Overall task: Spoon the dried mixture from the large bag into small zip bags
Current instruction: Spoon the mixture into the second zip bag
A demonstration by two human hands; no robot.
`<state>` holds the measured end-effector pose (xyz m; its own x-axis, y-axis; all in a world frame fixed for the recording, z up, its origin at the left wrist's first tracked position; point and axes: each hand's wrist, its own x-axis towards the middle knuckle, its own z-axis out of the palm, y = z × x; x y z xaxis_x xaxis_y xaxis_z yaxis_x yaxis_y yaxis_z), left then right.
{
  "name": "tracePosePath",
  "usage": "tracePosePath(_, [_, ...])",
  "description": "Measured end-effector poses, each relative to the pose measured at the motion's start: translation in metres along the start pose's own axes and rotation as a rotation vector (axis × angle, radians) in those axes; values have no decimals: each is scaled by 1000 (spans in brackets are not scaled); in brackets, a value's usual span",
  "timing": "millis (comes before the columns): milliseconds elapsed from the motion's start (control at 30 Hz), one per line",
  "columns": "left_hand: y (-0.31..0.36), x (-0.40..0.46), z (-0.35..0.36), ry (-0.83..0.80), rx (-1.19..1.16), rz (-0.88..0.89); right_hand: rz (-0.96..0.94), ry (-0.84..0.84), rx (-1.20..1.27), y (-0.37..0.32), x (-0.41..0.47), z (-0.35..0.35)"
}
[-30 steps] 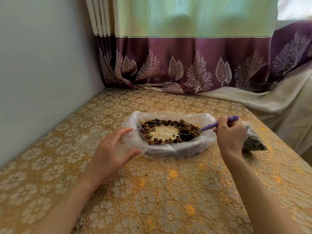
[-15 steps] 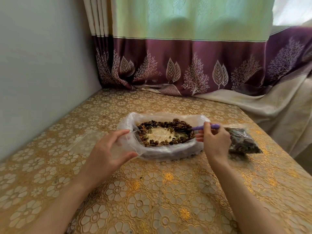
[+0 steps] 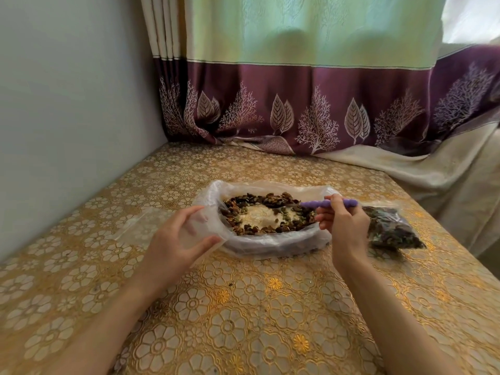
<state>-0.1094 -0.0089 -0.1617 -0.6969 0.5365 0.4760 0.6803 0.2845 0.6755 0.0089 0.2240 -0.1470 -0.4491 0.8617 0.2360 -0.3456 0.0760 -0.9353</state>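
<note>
On the far left of the gold floral tablecloth (image 3: 243,315) we see some flat clear plastic (image 3: 140,226), perhaps spare bags, though it is too faint to be sure. Next comes our left hand (image 3: 173,244), thumb and fingers curved around an empty small zip bag (image 3: 201,230) and holding it just at the near-left edge of the large bag (image 3: 270,247). That large bag lies open between our hands, its rim rolled down, with the dried mixture (image 3: 259,212) forming a ring around a pale bare patch in the middle. Our right hand (image 3: 345,228) pinches the purple spoon (image 3: 328,203) by its handle, the bowl end reaching left into the mixture; whether it is loaded we cannot tell. Just beyond that hand lies a filled small bag (image 3: 392,230), so we judge at least one portion is done and we are at the scooping step for the next. The coming move should call for a level lift of the spoon and a short carry leftward, while our left fingers keep the small bag's mouth spread wide enough that nothing spills on the cloth.
</note>
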Motion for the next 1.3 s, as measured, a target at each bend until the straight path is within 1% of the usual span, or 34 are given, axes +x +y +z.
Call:
tracePosePath(167, [-5, 2, -1, 49, -136, -112, -7, -149, 87, -10, -15, 15])
tracePosePath(233, [-4, 3, -2, 54, -187, -128, 3, -215, 125, -14, -25, 22])
tracePosePath(367, [-1, 2, -1, 62, -198, -119, 26, -332, 177, -19, -40, 33])
tracePosePath(533, [-3, 3, 0, 72, -218, -142, -72, -536, 134, -22, -54, 41])
tracePosePath(633, [-3, 2, 0, 84, -290, -136, -141, -663, 69, -21, -58, 44])
tracePosePath(700, [-4, 3, -1, 97, -335, -143, -153, -707, 41, -20, -58, 44])
tracePosePath(767, [-6, 4, -2, 122, -318, -134, -146, -715, 56, -20, -56, 42])
tracePosePath(833, [-6, 4, -2, 135, -278, -125, -119, -688, 111, -23, -53, 40])
tracePosePath(900, [-5, 4, -1, 136, -263, -119, -75, -593, 183, -25, -46, 37])
tracePosePath(1000, [-5, 4, -1, 131, -239, -107, -6, -298, 224, -24, -30, 26])
tracePosePath(1067, [-6, 4, 0, 129, -207, -101, 22, -114, 159, -20, -19, 15])
tracePosePath(1133, [-6, 3, 1, 116, -196, -97, 25, 4, 75, -15, -10, 6])
tracePosePath(1233, [-4, 2, 3, 96, -196, -92, 43, 100, -21, -8, -1, -5])
tracePosePath(1300, [-5, 2, 4, 89, -155, -87, 39, 134, -70, -6, 2, -10])
